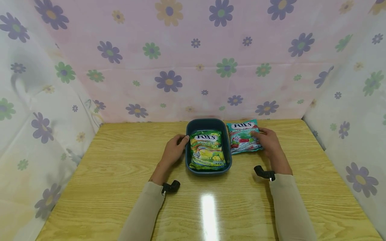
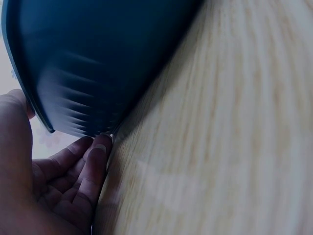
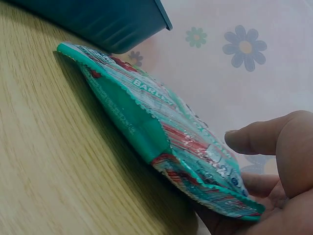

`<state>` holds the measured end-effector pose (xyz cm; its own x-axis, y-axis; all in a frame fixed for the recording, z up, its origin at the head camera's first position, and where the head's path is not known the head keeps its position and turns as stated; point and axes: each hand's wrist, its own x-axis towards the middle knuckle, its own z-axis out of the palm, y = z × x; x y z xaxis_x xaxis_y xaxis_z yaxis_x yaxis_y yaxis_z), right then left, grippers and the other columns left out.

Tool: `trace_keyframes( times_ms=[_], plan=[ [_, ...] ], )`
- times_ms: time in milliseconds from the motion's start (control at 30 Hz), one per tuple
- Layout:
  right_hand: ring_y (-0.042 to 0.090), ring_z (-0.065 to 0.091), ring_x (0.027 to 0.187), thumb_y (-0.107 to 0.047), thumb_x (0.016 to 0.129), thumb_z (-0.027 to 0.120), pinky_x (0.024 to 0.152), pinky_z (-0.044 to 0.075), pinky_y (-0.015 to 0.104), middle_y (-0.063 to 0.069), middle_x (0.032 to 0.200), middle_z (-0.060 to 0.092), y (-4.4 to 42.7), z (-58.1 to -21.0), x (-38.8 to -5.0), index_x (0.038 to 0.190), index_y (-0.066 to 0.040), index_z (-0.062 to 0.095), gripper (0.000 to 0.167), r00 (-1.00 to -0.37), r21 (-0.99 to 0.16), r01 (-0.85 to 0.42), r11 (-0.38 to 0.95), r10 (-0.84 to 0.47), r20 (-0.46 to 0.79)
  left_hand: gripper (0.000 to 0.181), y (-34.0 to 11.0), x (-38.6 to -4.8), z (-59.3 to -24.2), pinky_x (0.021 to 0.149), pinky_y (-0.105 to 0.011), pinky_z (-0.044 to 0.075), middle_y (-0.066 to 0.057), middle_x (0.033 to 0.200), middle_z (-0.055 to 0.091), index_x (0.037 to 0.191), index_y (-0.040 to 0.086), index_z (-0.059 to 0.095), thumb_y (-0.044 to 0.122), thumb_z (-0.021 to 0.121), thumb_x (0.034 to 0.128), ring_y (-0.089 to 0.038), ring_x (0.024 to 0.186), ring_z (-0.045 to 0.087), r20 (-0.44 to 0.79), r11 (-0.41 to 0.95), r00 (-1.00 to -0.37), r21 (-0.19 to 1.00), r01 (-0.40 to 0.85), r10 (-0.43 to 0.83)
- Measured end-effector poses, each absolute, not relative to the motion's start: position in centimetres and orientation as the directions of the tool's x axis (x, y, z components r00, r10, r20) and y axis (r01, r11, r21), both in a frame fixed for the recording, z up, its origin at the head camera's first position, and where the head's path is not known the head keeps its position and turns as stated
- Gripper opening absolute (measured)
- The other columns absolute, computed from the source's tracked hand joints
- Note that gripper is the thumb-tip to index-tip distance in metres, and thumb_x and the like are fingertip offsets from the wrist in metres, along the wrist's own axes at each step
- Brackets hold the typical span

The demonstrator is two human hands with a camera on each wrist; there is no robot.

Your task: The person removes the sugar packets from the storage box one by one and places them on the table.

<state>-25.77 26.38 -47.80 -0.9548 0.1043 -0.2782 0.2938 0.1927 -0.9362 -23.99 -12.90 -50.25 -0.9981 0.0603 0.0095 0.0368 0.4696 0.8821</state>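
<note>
A dark blue tub (image 1: 228,160) stands at the table's middle with a green Spring Tea candy bag (image 1: 207,150) lying in it. My left hand (image 1: 174,150) is at the tub's left side; in the left wrist view its thumb is at the rim and its fingertips (image 2: 100,147) touch the outer wall of the tub (image 2: 98,63). Right of the tub lies a teal Mint Blossom bag (image 1: 243,137). My right hand (image 1: 269,142) holds that bag by its right edge, thumb above and fingers beneath; the right wrist view shows the bag (image 3: 166,127) tilted, its near edge off the table.
The wooden table (image 1: 120,201) reaches back to a flowered cloth (image 1: 187,60) hanging behind, with more cloth on both sides. A black wrist camera (image 1: 172,186) sits on the left sleeve and another (image 1: 264,173) on the right.
</note>
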Motion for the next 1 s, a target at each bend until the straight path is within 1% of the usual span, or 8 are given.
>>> trace_keyframes(
  times_ms=[167, 300, 467, 567, 667, 833, 900, 1000],
  plan=[
    [0.012, 0.065, 0.096, -0.030, 0.110, 0.059, 0.075, 0.058, 0.021, 0.027, 0.155, 0.048, 26.2, -47.0, -25.3, 0.165, -0.002, 0.035, 0.066, -0.955, -0.926, 0.291, 0.239, 0.128, -0.267, 0.058, -12.8, -24.1, -50.3, 0.096, -0.048, 0.054, -0.010, 0.126, 0.071, 0.138, 0.011, 0.067, 0.058, 0.052, 0.1082, -0.028, 0.104, 0.068, 0.010, 0.473, -0.998, 0.880, 0.036, 0.059],
    [0.024, 0.061, 0.111, -0.029, 0.111, 0.055, 0.076, 0.054, 0.020, 0.029, 0.157, 0.045, 26.3, -46.5, -25.0, 0.164, -0.001, 0.036, 0.063, -0.964, -0.914, 0.262, 0.309, 0.129, -0.232, 0.057, -12.8, -24.1, -50.3, 0.095, -0.048, 0.055, -0.011, 0.125, 0.071, 0.137, 0.011, 0.067, 0.058, 0.052, 0.1083, -0.028, 0.101, 0.069, 0.008, 0.470, -0.998, 0.882, 0.036, 0.063],
    [0.039, 0.054, 0.131, -0.027, 0.112, 0.052, 0.084, 0.050, 0.024, 0.032, 0.160, 0.042, 26.5, -45.8, -24.7, 0.163, 0.001, 0.036, 0.061, -0.974, -0.905, 0.224, 0.362, 0.118, -0.194, 0.058, -12.8, -24.1, -50.3, 0.095, -0.048, 0.055, -0.010, 0.125, 0.071, 0.138, 0.012, 0.067, 0.059, 0.053, 0.1075, -0.027, 0.100, 0.069, 0.008, 0.469, -0.998, 0.883, 0.035, 0.059],
    [0.044, 0.050, 0.137, -0.027, 0.113, 0.051, 0.089, 0.052, 0.031, 0.032, 0.160, 0.041, 26.4, -45.3, -24.5, 0.164, 0.001, 0.035, 0.061, -0.976, -0.901, 0.213, 0.378, 0.114, -0.183, 0.059, -12.9, -24.1, -50.4, 0.095, -0.048, 0.055, -0.009, 0.125, 0.071, 0.138, 0.013, 0.067, 0.061, 0.053, 0.1069, -0.025, 0.100, 0.069, 0.008, 0.468, -0.998, 0.883, 0.034, 0.057],
    [0.046, 0.048, 0.141, -0.028, 0.113, 0.051, 0.099, 0.052, 0.041, 0.032, 0.161, 0.041, 26.4, -45.0, -24.4, 0.164, 0.001, 0.034, 0.061, -0.979, -0.897, 0.204, 0.393, 0.111, -0.174, 0.059, -12.9, -24.1, -50.3, 0.094, -0.048, 0.055, -0.009, 0.125, 0.071, 0.138, 0.013, 0.067, 0.061, 0.053, 0.1071, -0.026, 0.099, 0.069, 0.005, 0.462, -0.998, 0.886, 0.032, 0.059],
    [0.051, 0.042, 0.146, -0.027, 0.114, 0.049, 0.113, 0.045, 0.058, 0.034, 0.162, 0.038, 26.4, -44.6, -24.2, 0.165, 0.003, 0.030, 0.062, -0.985, -0.898, 0.174, 0.404, 0.082, -0.154, 0.058, -13.0, -24.0, -50.3, 0.093, -0.048, 0.056, -0.010, 0.126, 0.071, 0.138, 0.012, 0.067, 0.059, 0.053, 0.1077, -0.027, 0.100, 0.069, 0.004, 0.459, -0.998, 0.888, 0.031, 0.061],
    [0.052, 0.041, 0.146, -0.026, 0.114, 0.049, 0.115, 0.042, 0.061, 0.034, 0.161, 0.039, 26.4, -44.4, -24.1, 0.164, 0.004, 0.030, 0.062, -0.987, -0.896, 0.158, 0.415, 0.078, -0.139, 0.058, -13.0, -24.0, -50.3, 0.093, -0.048, 0.056, -0.010, 0.127, 0.071, 0.138, 0.012, 0.067, 0.059, 0.052, 0.1079, -0.027, 0.100, 0.070, 0.003, 0.460, -0.998, 0.888, 0.032, 0.063],
    [0.052, 0.042, 0.145, -0.024, 0.113, 0.050, 0.116, 0.041, 0.062, 0.034, 0.159, 0.041, 26.2, -43.9, -24.0, 0.163, 0.004, 0.033, 0.060, -0.991, -0.897, 0.130, 0.423, 0.077, -0.108, 0.058, -13.0, -24.0, -50.3, 0.092, -0.047, 0.056, -0.010, 0.127, 0.071, 0.139, 0.012, 0.067, 0.059, 0.052, 0.1079, -0.026, 0.099, 0.070, 0.003, 0.461, -0.998, 0.887, 0.032, 0.064]
  ],
)
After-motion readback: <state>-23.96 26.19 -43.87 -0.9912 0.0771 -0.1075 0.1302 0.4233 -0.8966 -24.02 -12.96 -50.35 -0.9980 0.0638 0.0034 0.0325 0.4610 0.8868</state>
